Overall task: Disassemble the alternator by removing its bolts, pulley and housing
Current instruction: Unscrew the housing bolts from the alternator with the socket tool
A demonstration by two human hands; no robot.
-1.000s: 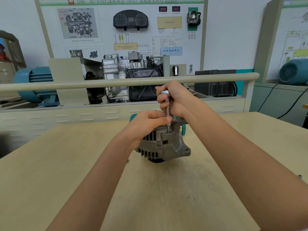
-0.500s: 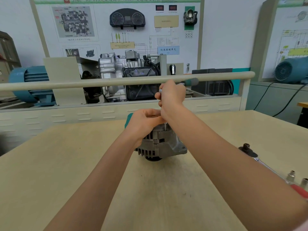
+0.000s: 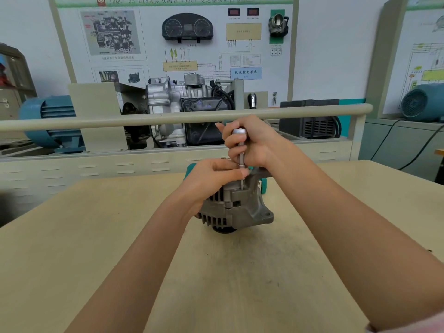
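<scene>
A pale wooden table [image 3: 240, 272] fills the lower view, its top scuffed grey near the middle. Behind it runs a cream rail [image 3: 168, 117], then a training stand with a cutaway gearbox [image 3: 182, 102], a blue motor [image 3: 48, 121] at the left and a wall board [image 3: 173, 39] with gauges and diagrams. A second blue motor [image 3: 422, 102] sits at the far right.

The alternator [image 3: 237, 207] stands at the middle of the table, a grey cast housing with cooling slots and a mounting lug toward the right; something teal shows just behind it.

The left hand [image 3: 211, 179] rests on top of the alternator, fingers curled over it, fingertips beside the tool's shaft. The right hand [image 3: 252, 145] grips a slim metal driver [image 3: 241, 155] upright, fingers wrapped round it, its tip down at the housing's upper edge.

Compared with half a second ago, the view has shifted right to left: the ratchet and sockets seen at the table's right edge are out of frame. The teal handle that stuck out past the right hand no longer shows, and the driver's silver cap is now visible above the fingers.
</scene>
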